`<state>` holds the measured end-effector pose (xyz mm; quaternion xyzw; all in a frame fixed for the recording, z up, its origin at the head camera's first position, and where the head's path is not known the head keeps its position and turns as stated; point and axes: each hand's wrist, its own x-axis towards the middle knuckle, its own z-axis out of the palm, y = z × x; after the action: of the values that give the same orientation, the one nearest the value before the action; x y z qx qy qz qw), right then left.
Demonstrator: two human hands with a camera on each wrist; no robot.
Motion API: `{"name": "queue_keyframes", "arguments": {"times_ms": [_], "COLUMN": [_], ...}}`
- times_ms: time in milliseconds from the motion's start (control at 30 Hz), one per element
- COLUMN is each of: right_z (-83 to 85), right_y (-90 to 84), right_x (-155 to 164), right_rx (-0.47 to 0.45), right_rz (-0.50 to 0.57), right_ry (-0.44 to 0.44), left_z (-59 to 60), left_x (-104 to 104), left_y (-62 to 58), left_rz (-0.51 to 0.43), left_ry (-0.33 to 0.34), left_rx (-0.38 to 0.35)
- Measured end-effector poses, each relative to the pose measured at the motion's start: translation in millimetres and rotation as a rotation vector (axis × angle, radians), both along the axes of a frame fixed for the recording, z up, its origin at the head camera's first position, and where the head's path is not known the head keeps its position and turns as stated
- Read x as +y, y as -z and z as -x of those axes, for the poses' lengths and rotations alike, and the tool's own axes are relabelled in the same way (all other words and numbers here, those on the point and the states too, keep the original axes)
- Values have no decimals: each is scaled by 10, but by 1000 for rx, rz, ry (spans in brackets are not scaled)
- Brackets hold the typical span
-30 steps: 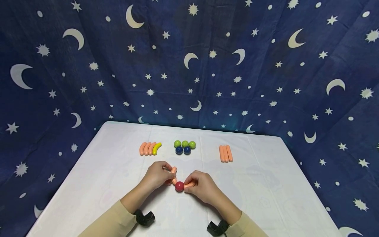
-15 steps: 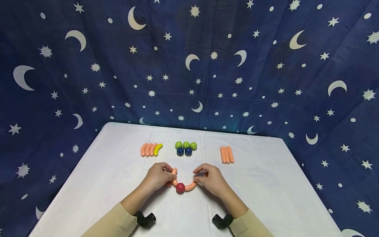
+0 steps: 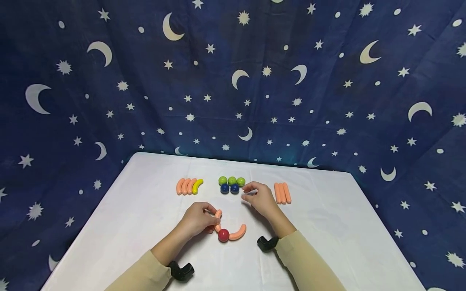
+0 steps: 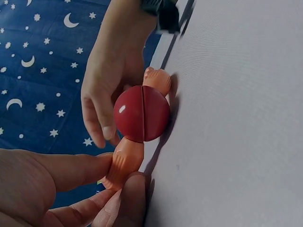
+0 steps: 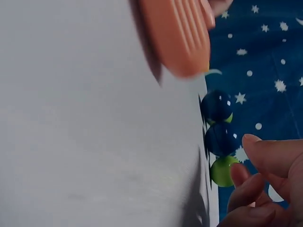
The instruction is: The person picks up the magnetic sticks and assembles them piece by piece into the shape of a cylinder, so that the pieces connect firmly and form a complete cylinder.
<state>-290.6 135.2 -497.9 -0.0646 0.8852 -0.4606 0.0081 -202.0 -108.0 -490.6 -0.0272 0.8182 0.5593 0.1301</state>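
A red ball (image 3: 223,235) sits near the front middle of the white desk (image 3: 127,210), joined to two curved orange pieces. The left hand (image 3: 198,220) pinches the left curved piece (image 3: 217,218) in its grip; the right curved piece (image 3: 238,233) lies free. The right hand (image 3: 259,199) hovers just beside the green and blue balls (image 3: 231,184), its grip loosely parted and holding nothing, with straight orange sticks (image 3: 282,192) to its right
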Motion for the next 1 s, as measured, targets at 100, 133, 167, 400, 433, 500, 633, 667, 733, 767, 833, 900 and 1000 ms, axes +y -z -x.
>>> {"name": "queue_keyframes", "arguments": {"times_ms": [100,133,167,400,433,500,633,667,733,767,833,900,1000], "right_z": [99,123,145,268,279,297,311,316,316,315,306,288,253], "right_y": [-7,-10,-11,28,32,37,39,41,42,43,46,51,52], "right_x": [-11,-17,-23,-99,-112,-140,-175,-181,-190,-192,-194,-192,-188], "right_rx": [1,-4,-8,21,26,31,22,17,12,10,6,0,-13], "right_rz": [-5,-5,-10,-47,-52,-58,-58,-59,-62,-67,-77,-97,-120], "right_ry": [17,19,20,-35,-45,-62,-84,-87,-90,-92,-91,-93,-103], "left_z": [-6,-10,-14,-11,-7,-1,4,4,6,7,6,3,3], "left_x": [12,14,16,3,-1,-7,-10,-11,-14,-13,-14,-15,-15], "left_y": [9,10,12,-1,-1,-3,0,2,5,8,9,0,-14], "left_rz": [-3,-3,-2,0,3,7,-1,-5,-12,-14,-14,-11,0], "left_ry": [6,7,8,10,10,10,10,10,10,10,11,15,17], "left_rx": [-1,2,4,3,2,-1,-2,0,3,3,6,9,14]}}
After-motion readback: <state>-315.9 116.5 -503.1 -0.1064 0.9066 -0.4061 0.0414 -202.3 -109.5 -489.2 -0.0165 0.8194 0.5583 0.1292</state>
